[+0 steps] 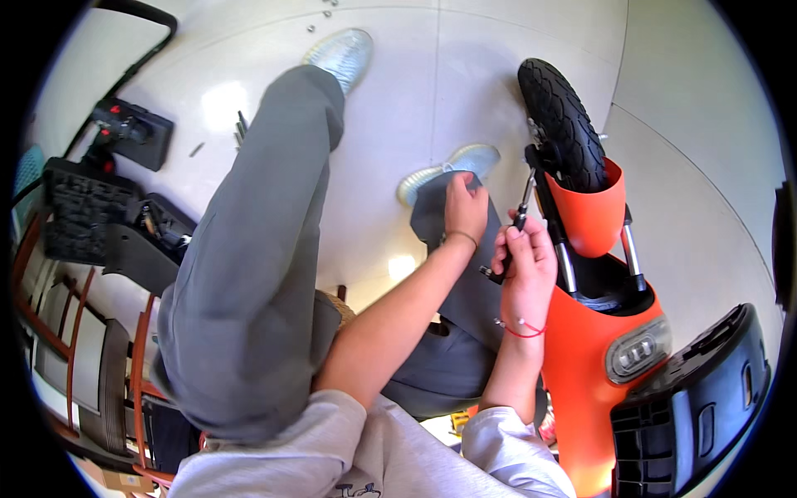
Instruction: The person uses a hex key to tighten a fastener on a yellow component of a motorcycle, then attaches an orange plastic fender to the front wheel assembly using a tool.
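Observation:
My right hand [525, 253] is closed around the black handle of a ratchet wrench [527, 195]. The tool's metal shaft slants up to its dark head, which meets or lies close beside the hub of a black treaded wheel [564, 112]. This wheel belongs to an orange scooter [585, 373] on my right, with an orange fender [591, 212] and silver fork tubes. Over my right shin, my left hand [466, 207] is held with its fingers curled in. Whether anything sits inside those fingers is hidden.
A black plastic panel [693, 407] stands at the lower right by the scooter's headlight [638, 350]. On the left are an opened black tool case [87, 207], a dark case with red-marked tools [137, 133] and wooden chair frames [70, 340]. Small metal parts [311, 28] lie on the floor ahead.

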Demonstrator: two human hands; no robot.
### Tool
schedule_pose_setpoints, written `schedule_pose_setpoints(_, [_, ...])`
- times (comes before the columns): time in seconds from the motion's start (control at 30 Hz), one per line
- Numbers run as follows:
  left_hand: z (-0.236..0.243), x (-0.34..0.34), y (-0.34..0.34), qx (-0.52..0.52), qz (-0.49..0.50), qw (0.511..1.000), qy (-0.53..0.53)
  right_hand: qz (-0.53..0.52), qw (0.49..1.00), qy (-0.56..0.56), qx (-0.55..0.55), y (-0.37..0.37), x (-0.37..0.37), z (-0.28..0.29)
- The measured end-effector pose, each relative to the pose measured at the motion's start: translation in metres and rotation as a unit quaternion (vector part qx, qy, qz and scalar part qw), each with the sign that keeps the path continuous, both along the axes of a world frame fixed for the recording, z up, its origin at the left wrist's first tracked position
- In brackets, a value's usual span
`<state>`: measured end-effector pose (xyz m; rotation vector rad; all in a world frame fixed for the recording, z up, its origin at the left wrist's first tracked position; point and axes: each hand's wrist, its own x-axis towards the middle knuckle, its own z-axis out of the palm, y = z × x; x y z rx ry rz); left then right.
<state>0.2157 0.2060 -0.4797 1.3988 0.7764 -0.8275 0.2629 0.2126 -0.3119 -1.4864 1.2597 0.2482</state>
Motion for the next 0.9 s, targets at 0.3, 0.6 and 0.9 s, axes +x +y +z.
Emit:
schedule_pose_setpoints(0.3, [-0.089, 0.208, 0.066, 0.180, -0.371, 0.868, -0.277, 0.019, 0.990, -0.121, 0.071, 0.024, 0.022, 0.023])
schedule_pose_setpoints(0.6, [-0.193, 0.303, 0.222, 0.361, -0.415, 0.785, -0.283, 0.048, 0.984, -0.078, 0.156, 0.041, 0.018, 0.023])
schedule_pose_setpoints(0.9, [-0.208, 0.291, 0.191, 0.374, -0.401, 0.780, -0.300, 0.102, 0.975, -0.098, 0.170, 0.055, 0.024, 0.022])
